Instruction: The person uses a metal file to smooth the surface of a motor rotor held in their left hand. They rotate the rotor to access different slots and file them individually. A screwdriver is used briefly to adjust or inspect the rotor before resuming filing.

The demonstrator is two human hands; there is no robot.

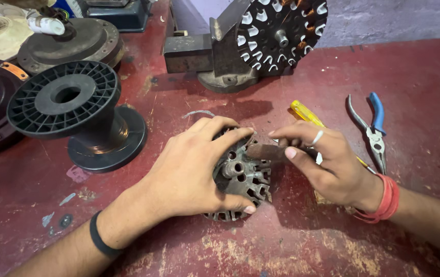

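A round metal stator core [243, 177] with slots around its rim lies on the worn red table [292, 246]. My left hand [192, 172] wraps over its left side, thumb under the front edge and fingers on the top. My right hand [327, 164], with a ring and red wrist threads, pinches a flat grey metal blade [263, 152] whose tip rests on the core's upper right slots.
A yellow-handled screwdriver [304, 114] and blue-handled pliers [374, 128] lie to the right. A second stator [276, 31] sits clamped in a vise [215, 56] at the back. A black empty wire spool [76, 110] and fan motor housings [74, 41] stand at the left.
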